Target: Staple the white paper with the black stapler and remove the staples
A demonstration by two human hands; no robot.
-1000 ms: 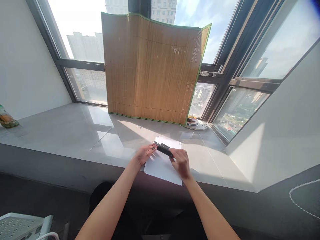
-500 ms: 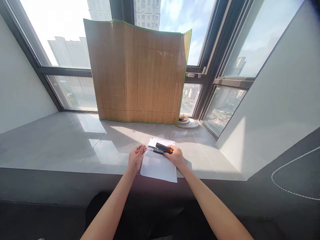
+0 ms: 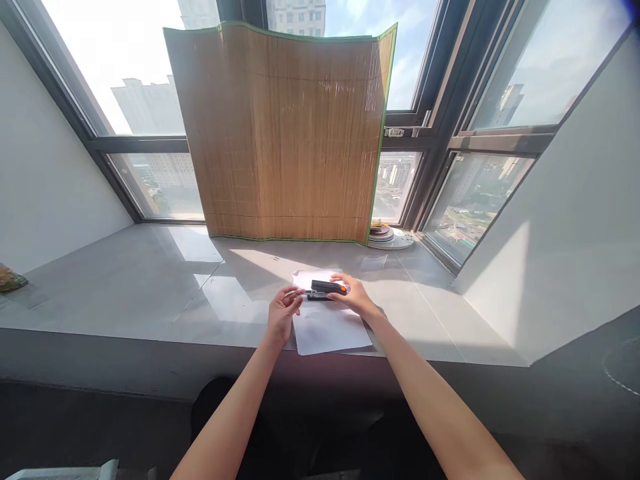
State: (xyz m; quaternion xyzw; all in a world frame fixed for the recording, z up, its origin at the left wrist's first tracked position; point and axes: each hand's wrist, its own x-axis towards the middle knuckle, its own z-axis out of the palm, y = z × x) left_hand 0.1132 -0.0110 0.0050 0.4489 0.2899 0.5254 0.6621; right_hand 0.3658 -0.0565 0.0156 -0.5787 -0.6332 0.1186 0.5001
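The left hand (image 3: 283,312) has closed in on the left tip of the stapler (image 3: 326,288), fingers curled but grip unclear, while the right hand (image 3: 354,297) grasps its orange end, the stapler lying left-to-right across the paper (image 3: 330,328) on the surface (image 3: 150,280).

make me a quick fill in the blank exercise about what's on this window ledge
1. The right hand grips a long black stapler whose rear end is ____.
2. The stapler rests on the far edge of a flat rectangular ____ sheet of paper.
3. Behind them, a tall tan bamboo mat with a thin ____ border stands against the window.
Missing words: orange; white; green.
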